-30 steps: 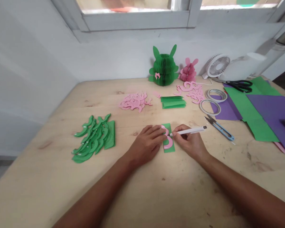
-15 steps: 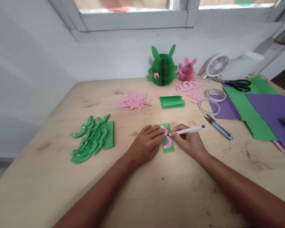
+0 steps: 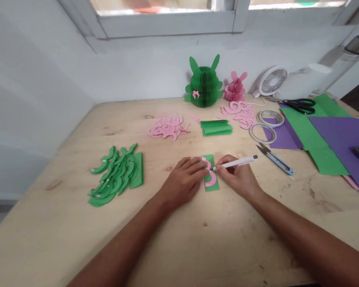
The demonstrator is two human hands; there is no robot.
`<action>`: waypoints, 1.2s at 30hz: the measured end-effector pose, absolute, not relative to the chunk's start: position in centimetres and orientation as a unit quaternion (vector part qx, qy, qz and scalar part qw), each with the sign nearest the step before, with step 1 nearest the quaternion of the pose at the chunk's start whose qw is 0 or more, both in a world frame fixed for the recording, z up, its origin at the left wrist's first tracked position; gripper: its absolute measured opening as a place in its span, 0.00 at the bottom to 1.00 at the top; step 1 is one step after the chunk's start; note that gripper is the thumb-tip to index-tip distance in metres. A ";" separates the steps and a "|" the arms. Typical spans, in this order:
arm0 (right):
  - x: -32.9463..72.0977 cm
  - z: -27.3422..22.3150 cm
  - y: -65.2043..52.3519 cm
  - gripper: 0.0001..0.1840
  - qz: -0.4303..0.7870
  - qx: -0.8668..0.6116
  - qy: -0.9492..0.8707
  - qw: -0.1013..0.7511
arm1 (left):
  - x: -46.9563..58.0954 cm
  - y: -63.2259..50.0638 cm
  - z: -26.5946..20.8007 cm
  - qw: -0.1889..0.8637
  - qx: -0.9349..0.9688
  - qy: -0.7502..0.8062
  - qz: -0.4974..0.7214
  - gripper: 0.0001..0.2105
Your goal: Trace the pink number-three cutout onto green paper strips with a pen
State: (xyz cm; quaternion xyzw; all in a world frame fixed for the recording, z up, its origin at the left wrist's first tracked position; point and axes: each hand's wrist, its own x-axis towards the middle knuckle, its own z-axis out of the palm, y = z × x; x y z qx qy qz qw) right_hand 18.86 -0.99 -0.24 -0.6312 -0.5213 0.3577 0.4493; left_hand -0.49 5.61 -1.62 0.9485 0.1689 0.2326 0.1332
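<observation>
My right hand (image 3: 237, 175) is closed around a white pen (image 3: 239, 162), its tip down at the edge of a pink curved paper cutout (image 3: 211, 180). That cutout lies on a small green paper rectangle (image 3: 213, 187) on the table. My left hand (image 3: 185, 178) rests flat, fingers stretched out, and presses the cutout and the green paper from the left. Its fingertips hide part of the pink shape. To the left is a pile of green curved paper cutouts (image 3: 115, 175).
Behind my hands lie pink cutouts (image 3: 167, 127) and folded green paper (image 3: 217, 128). Thread snips (image 3: 277, 160), tape rolls (image 3: 263, 133), black scissors (image 3: 300, 104) and purple sheets (image 3: 341, 139) occupy the right. A green honeycomb paper figure (image 3: 204, 87) and a small fan (image 3: 272, 81) stand along the wall.
The view has shifted very slightly. Both hands keep nearly the same place, with the pen tip still at the pink cutout's edge.
</observation>
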 end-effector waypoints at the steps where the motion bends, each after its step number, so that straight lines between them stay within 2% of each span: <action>1: 18.8 -0.2 -1.0 0.04 0.357 -0.632 -0.521 0.450 | -0.5 5.6 -1.6 0.134 0.948 0.169 0.233 0.14; 28: 18.9 0.1 -1.4 0.04 0.349 -0.642 -0.521 0.441 | -0.5 5.5 -1.6 0.135 0.947 0.171 0.236 0.15; 36: 18.8 0.4 -1.4 0.03 0.354 -0.643 -0.515 0.442 | -0.5 5.5 -1.5 0.136 0.950 0.175 0.220 0.11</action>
